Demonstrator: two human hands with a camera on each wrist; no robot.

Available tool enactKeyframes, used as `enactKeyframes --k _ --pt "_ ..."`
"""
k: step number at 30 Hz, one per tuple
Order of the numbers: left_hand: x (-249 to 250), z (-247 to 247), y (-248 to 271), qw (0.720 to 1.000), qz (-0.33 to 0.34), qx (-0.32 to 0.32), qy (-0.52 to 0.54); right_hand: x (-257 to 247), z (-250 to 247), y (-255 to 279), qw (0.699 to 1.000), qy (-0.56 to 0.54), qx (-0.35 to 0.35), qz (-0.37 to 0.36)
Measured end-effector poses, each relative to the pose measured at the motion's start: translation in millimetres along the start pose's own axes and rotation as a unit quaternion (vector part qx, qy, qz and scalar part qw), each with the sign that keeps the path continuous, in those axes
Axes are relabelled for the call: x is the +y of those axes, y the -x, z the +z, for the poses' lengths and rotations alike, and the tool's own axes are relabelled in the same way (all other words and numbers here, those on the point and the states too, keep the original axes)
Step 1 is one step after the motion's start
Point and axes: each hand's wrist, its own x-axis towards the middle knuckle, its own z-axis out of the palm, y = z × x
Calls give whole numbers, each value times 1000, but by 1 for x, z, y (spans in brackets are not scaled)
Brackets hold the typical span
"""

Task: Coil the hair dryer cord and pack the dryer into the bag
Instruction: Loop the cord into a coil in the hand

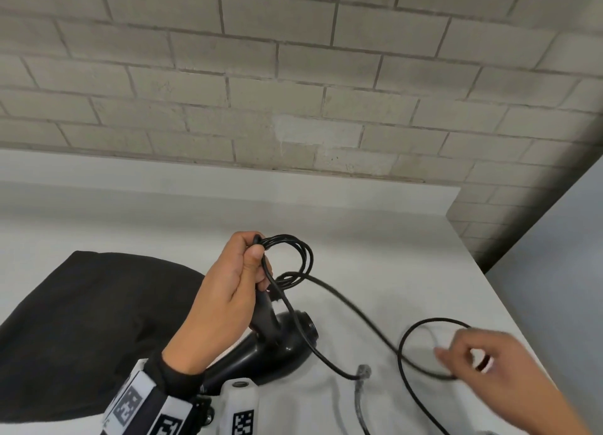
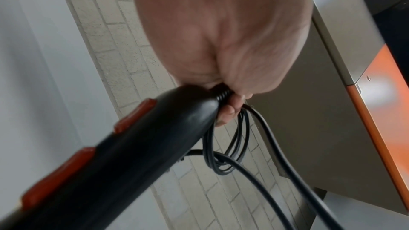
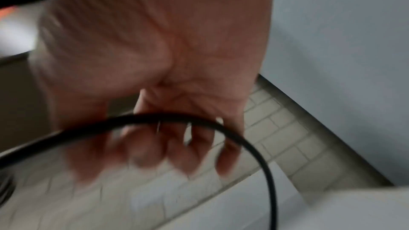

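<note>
Two hands (image 1: 235, 291) (image 1: 483, 359), one cord (image 1: 352, 310)

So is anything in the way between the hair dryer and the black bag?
Nothing visible. The hair dryer lies right beside the black bag on the white table. Its cord is only partly coiled: the left hand holds the loops, and the right hand is at the loose stretch.

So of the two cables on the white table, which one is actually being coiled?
The smooth black hair dryer cord: the left hand holds its loops and the right hand reaches its slack. The grey braided cable lies untouched.
</note>
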Motion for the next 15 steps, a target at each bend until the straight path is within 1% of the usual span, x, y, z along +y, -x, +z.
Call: enactKeyframes --k 1,2,3,4,7,8,9,11,13,15 --pt "0 0 1 1000 1 -4 2 0 6 0 995 64 -72 24" --pt "1 0 1 1000 2 -9 3 -2 12 0 986 103 -128 39" --pt "2 1 2 1000 1 -15 3 -5 20 0 982 120 -143 26" --pt "4 2 3 1000 0 -20 2 -10 27 -1 985 116 -125 10" --pt "8 4 4 1000 2 -26 -5 -44 46 -5 999 10 -39 -28" --pt "10 4 5 1000 4 -27 -5 -60 53 -7 998 -44 -27 -21" --pt "11 5 5 1000 6 -28 -5 -75 60 -9 995 -96 -37 -7" --pt "12 5 5 1000 11 -26 -6 -102 78 -11 979 -174 -110 12" --pt "12 5 5 1000 16 -24 -6 -117 98 -13 959 -217 -183 10" --pt "12 4 5 999 21 -23 -8 -127 114 -12 942 -258 -216 0"
